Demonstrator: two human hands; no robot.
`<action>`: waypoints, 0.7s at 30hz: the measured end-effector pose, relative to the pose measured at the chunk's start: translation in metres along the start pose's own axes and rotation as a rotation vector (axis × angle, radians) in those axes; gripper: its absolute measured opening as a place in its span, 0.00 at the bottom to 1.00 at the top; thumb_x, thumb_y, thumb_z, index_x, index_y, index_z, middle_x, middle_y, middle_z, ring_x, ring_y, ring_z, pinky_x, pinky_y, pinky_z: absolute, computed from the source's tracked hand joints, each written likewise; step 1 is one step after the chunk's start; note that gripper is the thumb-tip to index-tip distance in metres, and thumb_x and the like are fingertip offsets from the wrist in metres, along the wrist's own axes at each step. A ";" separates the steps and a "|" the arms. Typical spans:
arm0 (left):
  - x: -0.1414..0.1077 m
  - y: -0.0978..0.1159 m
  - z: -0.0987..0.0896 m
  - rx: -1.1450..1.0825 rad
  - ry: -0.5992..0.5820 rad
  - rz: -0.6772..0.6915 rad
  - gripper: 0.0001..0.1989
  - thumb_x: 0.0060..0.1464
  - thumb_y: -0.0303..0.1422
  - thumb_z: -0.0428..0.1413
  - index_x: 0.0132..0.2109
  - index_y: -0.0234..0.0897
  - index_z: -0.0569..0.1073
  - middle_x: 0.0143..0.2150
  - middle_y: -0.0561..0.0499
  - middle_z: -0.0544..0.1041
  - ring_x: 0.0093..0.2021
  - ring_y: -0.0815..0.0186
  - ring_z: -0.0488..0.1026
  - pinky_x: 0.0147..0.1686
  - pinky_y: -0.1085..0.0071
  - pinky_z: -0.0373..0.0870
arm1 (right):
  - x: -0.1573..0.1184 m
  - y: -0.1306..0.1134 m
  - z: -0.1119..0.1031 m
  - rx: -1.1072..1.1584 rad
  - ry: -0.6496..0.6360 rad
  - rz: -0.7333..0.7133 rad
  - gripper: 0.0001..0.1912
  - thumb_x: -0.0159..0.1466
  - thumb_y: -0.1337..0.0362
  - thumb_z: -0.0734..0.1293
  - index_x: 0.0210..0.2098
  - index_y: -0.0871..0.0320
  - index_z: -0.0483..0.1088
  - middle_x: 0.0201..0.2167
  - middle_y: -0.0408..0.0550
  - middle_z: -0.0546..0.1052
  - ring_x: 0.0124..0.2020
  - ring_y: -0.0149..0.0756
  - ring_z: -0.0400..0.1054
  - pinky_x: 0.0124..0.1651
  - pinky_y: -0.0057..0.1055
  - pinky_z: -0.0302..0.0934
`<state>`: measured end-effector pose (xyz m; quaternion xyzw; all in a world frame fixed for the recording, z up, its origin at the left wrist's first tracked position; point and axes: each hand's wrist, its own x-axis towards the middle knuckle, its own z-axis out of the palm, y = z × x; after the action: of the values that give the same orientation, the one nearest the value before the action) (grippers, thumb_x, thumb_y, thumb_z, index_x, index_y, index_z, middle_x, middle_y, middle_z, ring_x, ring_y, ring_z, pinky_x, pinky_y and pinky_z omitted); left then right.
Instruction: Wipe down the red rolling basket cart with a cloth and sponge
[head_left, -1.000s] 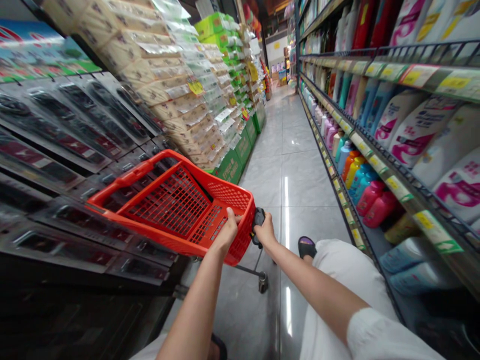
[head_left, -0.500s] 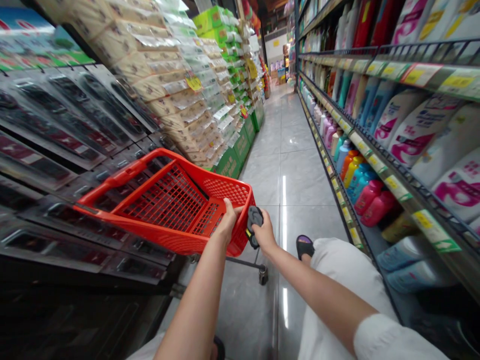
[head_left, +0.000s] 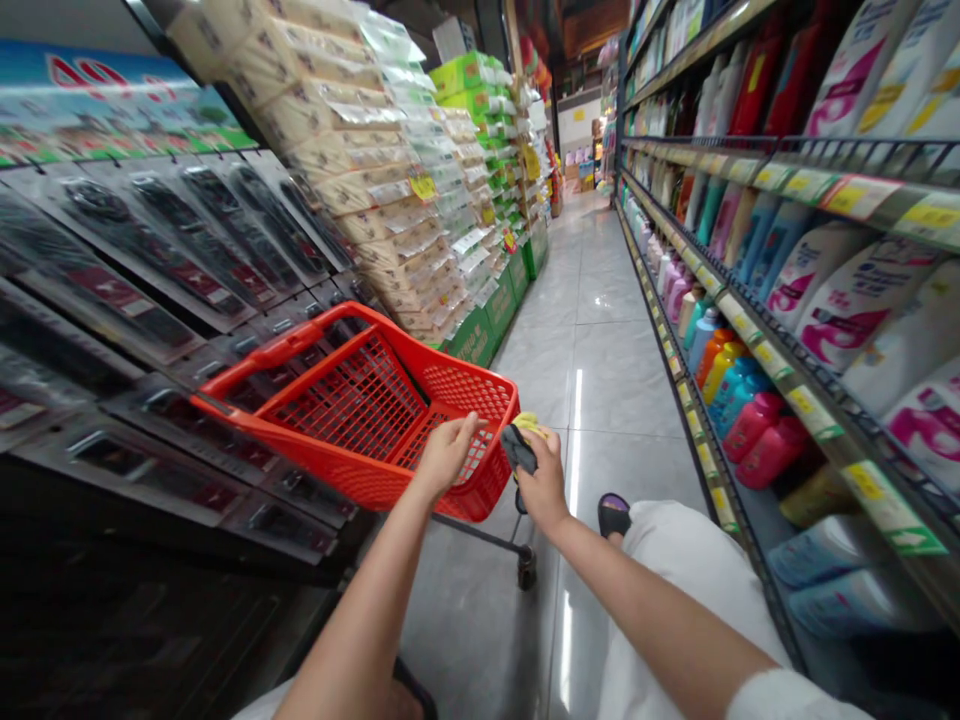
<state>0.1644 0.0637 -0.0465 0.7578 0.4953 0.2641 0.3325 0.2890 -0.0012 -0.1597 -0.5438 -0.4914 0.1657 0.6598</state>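
Below and left of the middle stands a red shopping cart [head_left: 352, 440], its basket showing nothing inside. My left hand [head_left: 446, 455] is over the cart's near side, fingers drawn together; whether it grips anything small is hidden. Just right of the cart's end, my right hand [head_left: 546, 478] is closed around a dark grey and yellow item [head_left: 519, 450] that looks like a glove or cloth bundle. The grey part faces the cart, and yellow shows above the fingers.
Hanging packaged goods [head_left: 217, 230] line the left, with stacked tissue packs [head_left: 375, 150] beyond. Shelves of bottles [head_left: 757, 420] run along the right. A grey tiled floor [head_left: 555, 330] leads up the aisle. My sandalled foot [head_left: 615, 515] is beside the right shelf.
The view has shifted slightly. My right hand has turned the item, so more yellow shows. My left hand has drawn back from the cart's end, its fingers closer together.
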 end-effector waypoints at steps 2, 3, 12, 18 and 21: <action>-0.014 -0.006 -0.027 0.371 0.089 0.035 0.27 0.58 0.53 0.46 0.37 0.37 0.80 0.40 0.43 0.82 0.42 0.55 0.76 0.50 0.59 0.66 | 0.028 -0.009 -0.011 -0.153 -0.222 -0.146 0.29 0.54 0.77 0.60 0.51 0.48 0.73 0.59 0.46 0.64 0.57 0.42 0.60 0.59 0.40 0.59; -0.021 -0.011 -0.039 0.518 0.107 0.024 0.25 0.59 0.51 0.46 0.36 0.38 0.80 0.39 0.44 0.82 0.42 0.56 0.76 0.53 0.57 0.62 | 0.042 -0.013 -0.014 -0.245 -0.317 -0.169 0.29 0.55 0.77 0.60 0.50 0.46 0.74 0.60 0.44 0.64 0.57 0.42 0.60 0.57 0.40 0.60; -0.034 -0.045 -0.050 0.741 -0.069 0.194 0.22 0.58 0.51 0.48 0.32 0.40 0.75 0.33 0.50 0.76 0.40 0.61 0.67 0.49 0.59 0.55 | 0.050 -0.035 -0.010 -0.546 -0.484 -0.072 0.27 0.59 0.73 0.61 0.55 0.47 0.71 0.63 0.46 0.63 0.55 0.43 0.60 0.57 0.38 0.58; -0.041 -0.043 -0.050 0.730 -0.068 0.202 0.20 0.58 0.49 0.50 0.30 0.39 0.73 0.33 0.52 0.74 0.39 0.62 0.65 0.50 0.58 0.52 | 0.037 -0.049 -0.016 -0.578 -0.620 -0.200 0.28 0.59 0.74 0.60 0.55 0.45 0.71 0.59 0.43 0.67 0.54 0.42 0.59 0.53 0.36 0.59; -0.051 -0.043 -0.054 0.703 -0.096 0.220 0.20 0.58 0.49 0.50 0.30 0.39 0.73 0.33 0.53 0.74 0.39 0.63 0.65 0.50 0.59 0.52 | 0.080 -0.045 -0.014 -0.673 -0.501 -0.090 0.23 0.62 0.74 0.58 0.50 0.47 0.74 0.55 0.46 0.70 0.50 0.41 0.62 0.50 0.35 0.60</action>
<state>0.0815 0.0417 -0.0488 0.8861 0.4550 0.0762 0.0444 0.3238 0.0353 -0.0817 -0.6498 -0.6866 0.0943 0.3122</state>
